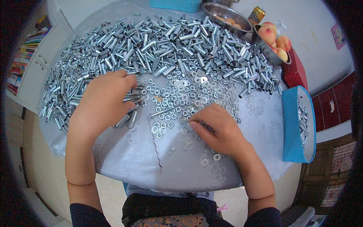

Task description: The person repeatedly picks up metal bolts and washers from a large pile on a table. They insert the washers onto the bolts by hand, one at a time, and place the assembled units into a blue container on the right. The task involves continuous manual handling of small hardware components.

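Observation:
My left hand (107, 98) is over the left part of a heap of silver metal sleeves (145, 41) and bolts (141, 92). Its thumb and fingers are apart, with bolts lying just beyond their tips. My right hand (217, 130) rests low over the right edge of a spread of hex nuts (163, 125) and flat washers (204, 96). Thumb and forefinger are pressed together there; whatever they pinch is hidden. Between the hands, a single bolt (162, 112) lies across the nuts. A thin wavy dark strand (157, 151) runs toward the near table edge.
A blue fabric bin (293, 128) holding small metal parts stands at the right edge of the table (151, 178). Metal bowls (242, 28) of eggs and peaches (267, 34), a gold can (257, 15) and a light-blue basket (176, 4) sit at the back.

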Available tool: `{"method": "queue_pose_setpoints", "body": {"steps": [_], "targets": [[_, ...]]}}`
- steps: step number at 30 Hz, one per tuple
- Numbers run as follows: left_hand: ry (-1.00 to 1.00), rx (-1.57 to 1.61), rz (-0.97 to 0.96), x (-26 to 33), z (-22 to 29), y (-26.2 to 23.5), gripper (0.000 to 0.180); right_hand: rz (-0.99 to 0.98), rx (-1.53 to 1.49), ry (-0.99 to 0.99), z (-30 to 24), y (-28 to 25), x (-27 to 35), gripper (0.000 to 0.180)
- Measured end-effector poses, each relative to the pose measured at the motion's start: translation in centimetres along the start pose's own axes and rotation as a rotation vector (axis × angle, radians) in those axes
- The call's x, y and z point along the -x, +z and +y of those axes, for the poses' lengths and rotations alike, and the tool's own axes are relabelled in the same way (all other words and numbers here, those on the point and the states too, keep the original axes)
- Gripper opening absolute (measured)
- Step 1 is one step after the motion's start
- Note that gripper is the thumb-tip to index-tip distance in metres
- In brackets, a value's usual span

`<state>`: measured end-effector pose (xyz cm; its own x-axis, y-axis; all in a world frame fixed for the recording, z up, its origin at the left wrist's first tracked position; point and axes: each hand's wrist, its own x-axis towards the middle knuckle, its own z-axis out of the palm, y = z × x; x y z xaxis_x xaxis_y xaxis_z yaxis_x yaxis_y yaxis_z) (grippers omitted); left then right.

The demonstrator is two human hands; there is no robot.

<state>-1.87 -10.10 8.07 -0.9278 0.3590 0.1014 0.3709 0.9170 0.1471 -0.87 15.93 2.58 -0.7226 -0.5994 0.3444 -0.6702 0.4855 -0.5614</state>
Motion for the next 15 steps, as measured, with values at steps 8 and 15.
{"method": "queue_pose_setpoints", "body": {"steps": [8, 15], "targets": [[0.028, -0.011, 0.048, 0.0, -0.1, 0.9, 0.017, 0.01, 0.187, -0.191, -1.1, 1.8, -1.5, 0.026], [-0.064, 0.034, 0.1, -0.3, 0.0, 0.7, 0.013, -0.039, 0.346, -0.294, -2.5, 5.3, -4.3, 0.026]]}}
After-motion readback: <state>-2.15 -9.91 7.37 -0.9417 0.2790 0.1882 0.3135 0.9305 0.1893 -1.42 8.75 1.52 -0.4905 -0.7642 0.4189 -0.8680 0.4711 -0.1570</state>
